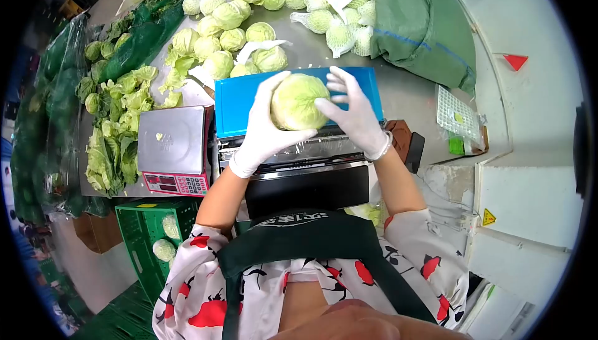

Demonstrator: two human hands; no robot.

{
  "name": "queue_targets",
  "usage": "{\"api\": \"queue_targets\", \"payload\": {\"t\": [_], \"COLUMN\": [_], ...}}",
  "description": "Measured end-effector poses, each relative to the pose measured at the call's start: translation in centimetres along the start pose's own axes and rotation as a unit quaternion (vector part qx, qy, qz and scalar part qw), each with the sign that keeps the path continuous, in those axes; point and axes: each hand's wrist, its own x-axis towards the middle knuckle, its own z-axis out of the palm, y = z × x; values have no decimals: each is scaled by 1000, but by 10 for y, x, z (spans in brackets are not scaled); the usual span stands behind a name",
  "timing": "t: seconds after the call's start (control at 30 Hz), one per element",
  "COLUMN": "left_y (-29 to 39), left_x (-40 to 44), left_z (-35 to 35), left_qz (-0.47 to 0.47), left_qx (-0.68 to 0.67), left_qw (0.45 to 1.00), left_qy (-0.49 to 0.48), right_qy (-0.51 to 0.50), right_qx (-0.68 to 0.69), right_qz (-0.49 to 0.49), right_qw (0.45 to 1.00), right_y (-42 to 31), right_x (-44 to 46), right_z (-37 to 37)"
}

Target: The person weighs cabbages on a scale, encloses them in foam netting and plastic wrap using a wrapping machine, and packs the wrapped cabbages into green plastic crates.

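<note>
A round pale green cabbage (298, 101) is held over the blue surface (364, 88) in front of me. My left hand (269, 129), in a white glove, cups it from the left and below, with the thumb stretched along its near side. My right hand (354, 113), also white-gloved, is at the cabbage's right side with fingers spread. Its thumb tip overlaps the cabbage's edge; whether it presses there I cannot tell. Just below the hands is a machine with a metallic strip and a dark front panel (308, 188).
Left stands a scale (173, 141) with a red keypad, beside loose leaves (112, 147). Trimmed cabbages (232, 40) and net-wrapped ones (339, 35) lie behind, near a green sack (423, 28). A green crate (140, 234) is low left; a white perforated tray (458, 114) lies right.
</note>
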Motion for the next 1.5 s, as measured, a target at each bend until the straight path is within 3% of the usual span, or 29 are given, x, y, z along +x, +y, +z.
{"api": "queue_targets", "payload": {"t": [0.03, 0.13, 0.43, 0.73, 0.77, 0.87, 0.97, 1.03, 1.07, 1.13, 1.2, 1.27, 1.37, 1.47, 1.5], "left_y": [-2, 14, 41, 29, 30, 35, 36, 32, 34, 37, 31, 16, 8, 17, 4], "left_x": [-2, -6, -18, -13, -14, -15, -13, -13, -13, -14, -17, -17, -17, -16, -17], "left_z": [4, 7, 31, 62, 65, 74, 79, 82, 83, 86, 85, 82, 77, 88, 92], "left_qz": [21, 62, 87, 155, 153, 144, 126, 116, 113, 107, 74, 36, -15, -69, -42], "left_qx": [64, 160, 242, 267, 259, 224, 157, 103, 84, 48, 23, -14, -85, -226, -182], "left_qw": [997, 981, 961, 950, 952, 963, 980, 987, 989, 990, 994, 997, 993, 963, 970], "left_qy": [33, 91, 102, 54, 53, 40, -1, -35, -47, -74, -75, -62, -85, -131, -155], "right_qy": [-1, -3, 92, 213, 227, 244, 268, 228, 196, 214, 303, 285, 202, 98, 93], "right_qx": [70, 4, -63, -329, -368, -298, -126, 112, 247, 286, 275, 172, -87, -342, -62], "right_qz": [66, 73, -37, -100, -162, -98, -110, 34, 112, 100, 95, 173, 205, 214, 178], "right_qw": [995, 997, 993, 915, 887, 918, 949, 967, 942, 928, 908, 927, 954, 909, 978], "right_y": [1, -16, -12, -7, -7, -7, 4, 0, -7, -1, 10, 32, 54, 64, 53], "right_x": [-2, -23, -46, -77, -79, -88, -98, -111, -118, -135, -156, -188, -204, -210, -195], "right_z": [-3, -2, -9, -6, -8, -14, -30, -43, -51, -68, -101, -143, -155, -160, -142]}}
